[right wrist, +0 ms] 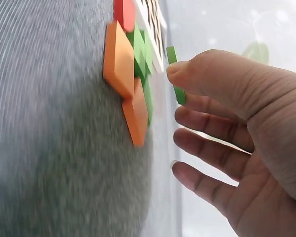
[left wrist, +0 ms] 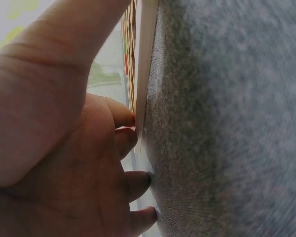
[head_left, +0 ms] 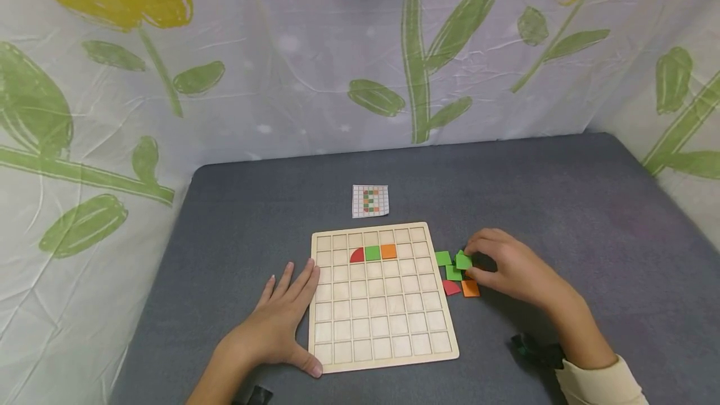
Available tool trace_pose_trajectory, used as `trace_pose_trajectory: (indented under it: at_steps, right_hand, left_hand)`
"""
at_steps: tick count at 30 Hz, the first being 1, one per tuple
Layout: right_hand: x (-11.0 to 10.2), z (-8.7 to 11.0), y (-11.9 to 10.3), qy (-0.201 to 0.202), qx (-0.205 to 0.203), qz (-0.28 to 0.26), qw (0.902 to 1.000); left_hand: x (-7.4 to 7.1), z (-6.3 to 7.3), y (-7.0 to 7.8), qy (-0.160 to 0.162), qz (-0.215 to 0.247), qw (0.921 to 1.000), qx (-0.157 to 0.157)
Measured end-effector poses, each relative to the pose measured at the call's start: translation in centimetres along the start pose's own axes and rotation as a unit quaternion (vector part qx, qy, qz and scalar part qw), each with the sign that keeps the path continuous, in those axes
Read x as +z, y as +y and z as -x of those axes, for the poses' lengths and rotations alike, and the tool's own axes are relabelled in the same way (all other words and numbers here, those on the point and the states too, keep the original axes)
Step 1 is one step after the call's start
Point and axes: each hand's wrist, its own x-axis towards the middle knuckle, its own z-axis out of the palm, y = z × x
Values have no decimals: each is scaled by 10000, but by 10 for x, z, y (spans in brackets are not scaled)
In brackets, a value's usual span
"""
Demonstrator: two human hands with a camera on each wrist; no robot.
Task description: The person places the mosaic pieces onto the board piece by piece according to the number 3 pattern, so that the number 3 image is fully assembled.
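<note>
A square wooden grid board [head_left: 382, 292] lies on the table. In one of its upper rows sit a red quarter-round tile [head_left: 357, 255], a green square tile [head_left: 372, 253] and an orange square tile [head_left: 389, 251], side by side. My left hand [head_left: 274, 329] rests along the board's left edge, fingers spread, thumb at the near left corner. Right of the board, my right hand [head_left: 509, 266] pinches a green tile [right wrist: 179, 95] between thumb and fingers. In the right wrist view it is raised off the pile of loose tiles.
Loose green tiles [head_left: 443, 259], a red tile [head_left: 451, 287] and orange tiles [head_left: 470, 289] lie against the board's right side. A small printed pattern card [head_left: 370, 201] lies beyond the board. A flowered cloth [head_left: 304, 80] hangs behind the dark table [head_left: 259, 205].
</note>
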Motion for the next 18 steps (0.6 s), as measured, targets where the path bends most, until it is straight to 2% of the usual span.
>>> trace_pose_trajectory:
  at_steps: [10,18]
  right_hand:
    - [11,-17,-12,-346,-1,-274,9990]
    - [18,-28,-17,-468,-4,-485,9977]
  left_hand:
    - [0,-1,0,-26,-31,10000,-28]
    - [1,-2,-1,2,-103,9999,-26]
